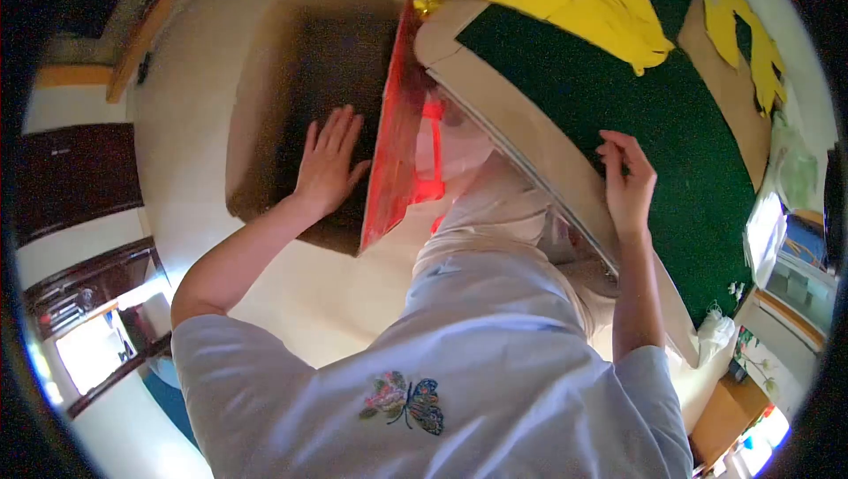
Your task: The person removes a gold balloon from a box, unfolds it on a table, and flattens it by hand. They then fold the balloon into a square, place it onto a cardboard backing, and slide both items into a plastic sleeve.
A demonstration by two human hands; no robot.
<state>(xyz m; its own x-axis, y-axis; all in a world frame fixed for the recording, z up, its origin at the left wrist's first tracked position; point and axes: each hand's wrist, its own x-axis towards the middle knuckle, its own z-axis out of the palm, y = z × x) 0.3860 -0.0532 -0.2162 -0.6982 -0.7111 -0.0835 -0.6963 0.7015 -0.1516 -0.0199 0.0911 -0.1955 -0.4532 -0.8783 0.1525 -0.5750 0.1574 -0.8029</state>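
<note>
My left hand (331, 161) is stretched out flat with its fingers extended, over or on a dark brown rectangular surface (291, 64); whether it touches is hard to tell. It holds nothing. A red panel (393, 143) stands just to the right of that hand. My right hand (629, 183) is above the dark green tabletop covering (689, 178), near its beige border (530, 117). Its fingers are loosely bent and apart, with nothing visible in them. Bright yellow cloth pieces (583, 11) with cut-out gaps lie on the green covering beyond the right hand.
Another yellow cut piece (746, 46) lies at the table's far right. A bright red frame-like object (433, 152) shows below the table edge, by my legs. A white plastic bag (714, 333) hangs at the near right corner. Dark wooden furniture (79, 178) stands on the left.
</note>
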